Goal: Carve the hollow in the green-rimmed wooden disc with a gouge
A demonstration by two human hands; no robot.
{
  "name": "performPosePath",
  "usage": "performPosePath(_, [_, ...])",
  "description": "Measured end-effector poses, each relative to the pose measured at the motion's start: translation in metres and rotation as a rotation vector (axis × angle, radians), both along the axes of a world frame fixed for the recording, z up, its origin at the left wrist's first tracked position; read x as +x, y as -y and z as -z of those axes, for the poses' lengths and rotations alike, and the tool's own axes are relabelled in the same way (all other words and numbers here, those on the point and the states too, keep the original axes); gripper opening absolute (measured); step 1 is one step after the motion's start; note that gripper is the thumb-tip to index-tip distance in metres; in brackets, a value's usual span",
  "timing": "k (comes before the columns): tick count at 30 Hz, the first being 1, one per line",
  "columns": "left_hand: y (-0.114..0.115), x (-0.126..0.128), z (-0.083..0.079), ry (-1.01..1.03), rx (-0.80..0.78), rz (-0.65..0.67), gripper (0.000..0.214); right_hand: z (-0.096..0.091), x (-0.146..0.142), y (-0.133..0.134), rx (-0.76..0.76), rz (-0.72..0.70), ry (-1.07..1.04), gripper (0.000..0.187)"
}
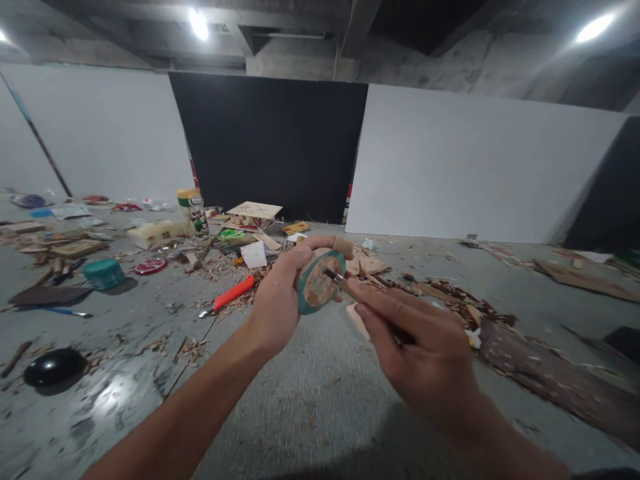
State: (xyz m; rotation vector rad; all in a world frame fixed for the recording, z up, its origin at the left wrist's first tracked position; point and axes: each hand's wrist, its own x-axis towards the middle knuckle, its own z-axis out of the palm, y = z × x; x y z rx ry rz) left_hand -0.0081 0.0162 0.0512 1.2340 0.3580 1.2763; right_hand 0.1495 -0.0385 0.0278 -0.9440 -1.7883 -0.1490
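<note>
My left hand (281,290) is closed around the edge of a round wooden disc (316,288), tilted up in front of me. Its rim is teal and its middle is bare, rough-looking wood. In my right hand (420,337) is a paintbrush (341,278) with dark bristles and a metal ferrule, held like a pen. The bristles are at the face of the disc, over the bare wood. Most of the brush handle is hidden by my fingers. Below the hands, a pale wood piece (358,321) lies partly behind my right hand.
On the floor to the left are an orange utility knife (234,293), a teal jar (103,274), a red lid (151,266), a black rounded object (55,367) and a thin blue brush (67,312). A yellow-lidded container (193,213) stands farther back. Wood shavings (463,300) and bark (555,380) lie right.
</note>
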Motion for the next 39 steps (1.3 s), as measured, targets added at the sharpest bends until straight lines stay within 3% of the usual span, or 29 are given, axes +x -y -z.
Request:
performPosePath(4, [0.002,-0.001,-0.005,0.11,-0.016,0.079,0.034,-0.014,0.006,0.005,-0.38,-0.114,-0.204,0.026])
performPosePath(7, [0.003,-0.002,-0.008,0.14,-0.092,0.039,0.033,-0.02,0.012,0.011,-0.501,-0.184,-0.2,0.035])
performPosePath(17, [0.005,-0.004,-0.01,0.143,-0.073,0.063,0.035,-0.02,0.009,0.017,-0.178,-0.065,-0.084,0.028])
performPosePath(24, [0.001,-0.002,-0.004,0.134,-0.051,0.098,0.034,-0.019,0.004,0.018,-0.092,-0.043,0.012,0.028])
performPosePath(30, [-0.002,0.003,0.004,0.101,0.006,-0.042,0.03,-0.001,-0.001,0.016,0.049,0.007,0.219,0.038])
performPosePath(32, [-0.003,0.004,0.005,0.107,0.014,-0.052,0.03,0.001,-0.004,0.016,-0.039,-0.025,0.119,0.038])
performPosePath(35, [-0.003,0.006,0.007,0.132,0.036,-0.057,0.03,-0.002,-0.008,0.015,-0.285,-0.123,-0.2,0.031])
performPosePath(39, [-0.001,0.009,0.01,0.145,0.084,-0.158,0.029,-0.003,-0.014,0.014,-0.605,-0.431,-0.655,0.022])
